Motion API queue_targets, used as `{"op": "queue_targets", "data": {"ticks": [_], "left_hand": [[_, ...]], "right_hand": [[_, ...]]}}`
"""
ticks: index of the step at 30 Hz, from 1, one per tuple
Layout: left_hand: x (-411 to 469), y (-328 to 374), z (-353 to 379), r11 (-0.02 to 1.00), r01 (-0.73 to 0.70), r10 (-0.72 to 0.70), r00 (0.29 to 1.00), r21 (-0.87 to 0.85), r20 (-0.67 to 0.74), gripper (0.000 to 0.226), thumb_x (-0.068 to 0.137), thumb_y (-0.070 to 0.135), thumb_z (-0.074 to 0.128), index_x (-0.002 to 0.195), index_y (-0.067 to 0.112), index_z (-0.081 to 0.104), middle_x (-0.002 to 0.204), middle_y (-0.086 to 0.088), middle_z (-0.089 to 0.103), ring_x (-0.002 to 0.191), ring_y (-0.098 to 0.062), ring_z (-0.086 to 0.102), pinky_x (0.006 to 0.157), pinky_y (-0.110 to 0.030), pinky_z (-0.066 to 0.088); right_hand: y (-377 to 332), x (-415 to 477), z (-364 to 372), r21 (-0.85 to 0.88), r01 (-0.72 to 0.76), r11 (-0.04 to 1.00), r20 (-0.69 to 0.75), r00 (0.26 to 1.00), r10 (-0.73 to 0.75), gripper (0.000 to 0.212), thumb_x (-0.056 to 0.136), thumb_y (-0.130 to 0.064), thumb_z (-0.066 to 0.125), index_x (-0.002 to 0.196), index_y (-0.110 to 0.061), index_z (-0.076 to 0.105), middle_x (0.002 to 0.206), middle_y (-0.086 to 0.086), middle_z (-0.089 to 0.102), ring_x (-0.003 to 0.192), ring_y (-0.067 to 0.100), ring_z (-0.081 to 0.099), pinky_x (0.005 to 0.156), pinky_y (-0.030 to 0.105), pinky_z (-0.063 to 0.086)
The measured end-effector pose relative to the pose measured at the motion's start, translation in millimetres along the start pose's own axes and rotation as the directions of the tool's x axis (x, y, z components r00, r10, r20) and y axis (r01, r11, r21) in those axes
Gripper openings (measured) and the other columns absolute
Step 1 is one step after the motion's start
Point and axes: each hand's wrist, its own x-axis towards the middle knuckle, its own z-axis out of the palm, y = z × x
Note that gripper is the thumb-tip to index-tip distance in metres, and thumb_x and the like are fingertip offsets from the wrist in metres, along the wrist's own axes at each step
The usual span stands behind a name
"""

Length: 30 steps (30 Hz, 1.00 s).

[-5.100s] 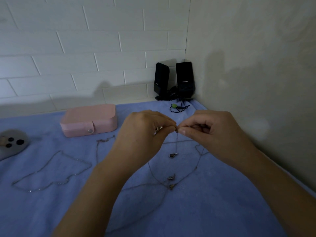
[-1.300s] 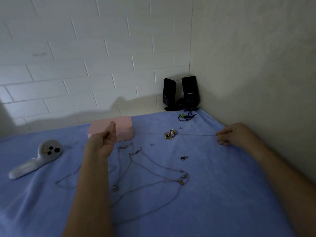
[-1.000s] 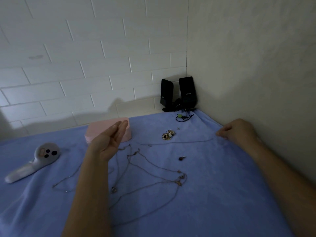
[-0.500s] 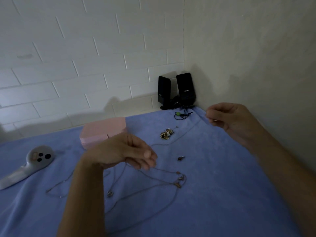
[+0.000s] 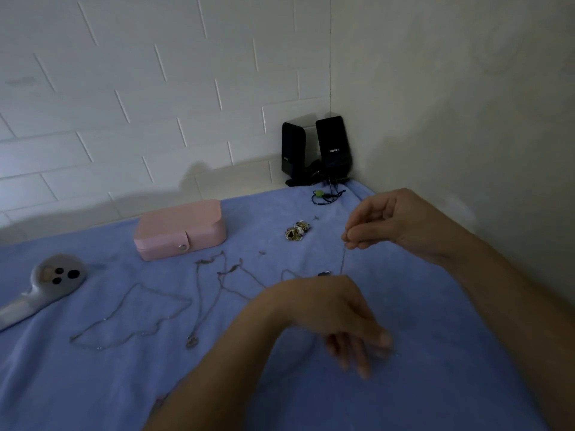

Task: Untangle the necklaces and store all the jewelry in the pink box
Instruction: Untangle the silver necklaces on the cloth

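Blue cloth: covers the tabletop, all items on it.

Box: pink, lid shut, snap clasp facing the camera; used below as landmark.

Controller: grey, three dark buttons, lying left of the box and nearer the camera.

Speakers: black pair, standing in the wall corner behind and right of the box; the right one reads "EDIFIER", the left one's label is too small to read. Cable with a green plug just before them.

Right hand: raised right of the box; grip narrow, thumb and fingertips pinching the top end of a thin chain, which hangs straight down from the pinch toward the cloth.

Left hand: in front of the box, palm down, fingers loose and blurred; cannot tell whether it holds anything.

Necklaces: several thin chains spread on the cloth directly in front of the box, some crossing.

Jewelry cluster: small gold pieces, right of the box, left of the right hand.
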Motion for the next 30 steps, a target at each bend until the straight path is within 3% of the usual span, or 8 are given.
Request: {"op": "queue_targets", "data": {"ticks": [3, 7, 11, 16, 19, 25, 28, 30], "left_hand": [[-8.3, -6.5, -11.7, 0.998, 0.061, -0.058, 0.984, 0.012, -0.168, 0.034, 0.093, 0.035, 0.055, 0.093, 0.005, 0.072, 0.076, -0.006, 0.074, 0.052, -0.004, 0.059, 0.054, -0.013, 0.046], [-8.9, -19.2, -30.3, 0.97, -0.063, -0.091, 0.8, -0.235, -0.593, 0.021, 0.089, 0.028, 0.062, 0.088, 0.008, 0.07, 0.073, 0.001, 0.07, 0.064, -0.001, 0.064, 0.065, -0.013, 0.05], [-2.5, -19.0, -24.2, 0.873, -0.287, 0.052, 0.859, -0.395, -0.509, 0.024, 0.093, 0.025, 0.055, 0.112, 0.014, 0.065, 0.106, -0.001, 0.071, 0.105, -0.012, 0.065, 0.098, -0.028, 0.045], [5.5, -16.3, -19.6, 0.745, -0.338, -0.041, 0.838, -0.575, -0.545, 0.019, 0.095, 0.019, 0.053, 0.092, 0.007, 0.066, 0.059, 0.003, 0.049, 0.056, -0.01, 0.047, 0.064, -0.023, 0.047], [7.5, -19.4, -21.5, 0.811, -0.28, -0.091, 0.807, -0.514, -0.583, 0.021, 0.095, 0.022, 0.054, 0.079, 0.009, 0.061, 0.054, 0.006, 0.033, 0.05, -0.008, 0.026, 0.049, -0.019, 0.027], [7.3, -34.2, -32.1, 0.929, -0.137, -0.176, 0.656, -0.344, -0.734, 0.018, 0.089, 0.027, 0.063, 0.076, 0.015, 0.062, 0.051, 0.005, 0.039, 0.04, -0.005, 0.031, 0.04, -0.016, 0.029], [7.4, -40.6, -35.9, 0.979, -0.055, -0.136, 0.55, -0.198, -0.824, 0.019, 0.086, 0.024, 0.068, 0.071, 0.015, 0.061, 0.058, 0.001, 0.047, 0.034, -0.002, 0.036, 0.038, -0.01, 0.028], [4.2, -41.5, -37.7, 0.99, -0.035, -0.097, 0.52, -0.135, -0.848, 0.015, 0.086, 0.021, 0.068, 0.073, 0.013, 0.063, 0.058, 0.003, 0.048, 0.031, 0.001, 0.038, 0.037, -0.007, 0.027]], "right_hand": [[2.1, 0.7, -2.6, -0.099, -0.008, 0.995, 0.006, 1.0, 0.008, 0.008, 0.072, 0.003, 0.073, 0.075, -0.004, 0.073, 0.074, 0.012, 0.073, 0.069, 0.017, 0.07, 0.065, 0.02, 0.054], [4.2, 2.1, 0.5, -0.19, -0.012, 0.982, 0.038, 0.999, 0.019, 0.011, 0.073, 0.002, 0.075, 0.077, -0.008, 0.074, 0.075, 0.006, 0.074, 0.072, 0.015, 0.068, 0.072, 0.02, 0.055], [5.6, 3.3, 10.7, -0.196, 0.045, 0.98, 0.039, 0.999, -0.038, 0.011, 0.074, -0.001, 0.074, 0.079, -0.01, 0.072, 0.074, -0.003, 0.072, 0.074, 0.006, 0.065, 0.071, 0.015, 0.05], [11.8, 5.2, 14.9, -0.109, 0.066, 0.992, -0.025, 0.997, -0.069, 0.014, 0.078, 0.0, 0.071, 0.079, -0.014, 0.07, 0.071, -0.002, 0.069, 0.064, 0.006, 0.062, 0.065, 0.017, 0.049], [18.9, 7.8, 14.4, -0.087, 0.031, 0.996, -0.06, 0.998, -0.036, 0.013, 0.079, -0.001, 0.071, 0.08, -0.014, 0.07, 0.074, 0.0, 0.07, 0.069, 0.009, 0.064, 0.069, 0.018, 0.051], [38.2, 14.1, 14.1, 0.094, -0.186, 0.978, 0.018, 0.982, 0.186, 0.015, 0.081, 0.003, 0.066, 0.087, -0.009, 0.073, 0.078, 0.005, 0.074, 0.075, 0.013, 0.07, 0.07, 0.02, 0.055], [48.1, 15.7, 16.5, -0.051, -0.181, 0.982, 0.008, 0.983, 0.181, 0.013, 0.082, 0.0, 0.069, 0.092, -0.008, 0.073, 0.076, 0.001, 0.073, 0.073, 0.01, 0.068, 0.07, 0.017, 0.054], [53.9, 16.0, 19.0, -0.336, -0.098, 0.937, 0.003, 0.994, 0.105, 0.015, 0.081, -0.006, 0.071, 0.094, -0.013, 0.074, 0.074, -0.009, 0.07, 0.07, 0.001, 0.065, 0.067, 0.012, 0.048]]}}
